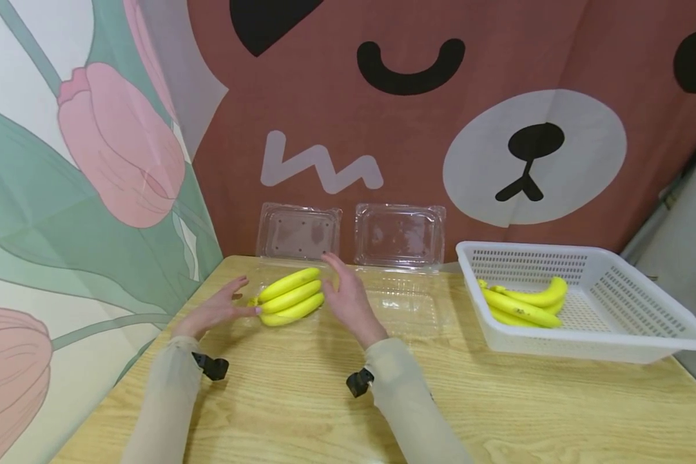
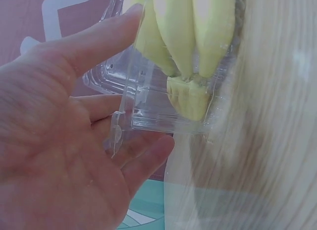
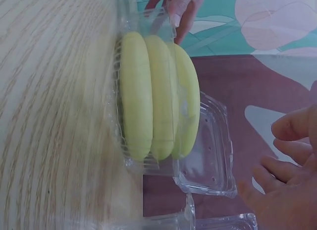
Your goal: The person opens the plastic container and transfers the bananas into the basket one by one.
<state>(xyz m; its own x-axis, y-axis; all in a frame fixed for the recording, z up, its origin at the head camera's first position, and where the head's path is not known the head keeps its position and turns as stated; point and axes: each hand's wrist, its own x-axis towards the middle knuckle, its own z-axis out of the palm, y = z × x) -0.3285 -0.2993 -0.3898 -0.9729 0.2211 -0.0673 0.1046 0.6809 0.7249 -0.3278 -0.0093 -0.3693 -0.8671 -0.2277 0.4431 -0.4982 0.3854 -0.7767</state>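
Note:
Three yellow bananas point(image 1: 290, 298), joined at the stem, lie side by side in a clear plastic clamshell box point(image 2: 158, 122). The stem end points left in the head view. At that end, my left hand point(image 1: 217, 312) spreads around the box's edge; its thumb point(image 2: 101, 41) reaches over the rim toward the bananas while the other fingers point(image 2: 143, 158) lie along the outside wall. Just past the tips of the bananas, my right hand point(image 1: 352, 301) is raised with loose, parted fingers and holds nothing. In the right wrist view it is apart from the box.
The box's lid point(image 1: 299, 233) stands upright behind it against the bear-print cloth. Beside it is a second clear clamshell point(image 1: 400, 237), its lid raised. A white perforated basket point(image 1: 557, 341) on the right holds more bananas point(image 1: 524, 306). Everything stands on a wood-grain table point(image 1: 301, 399).

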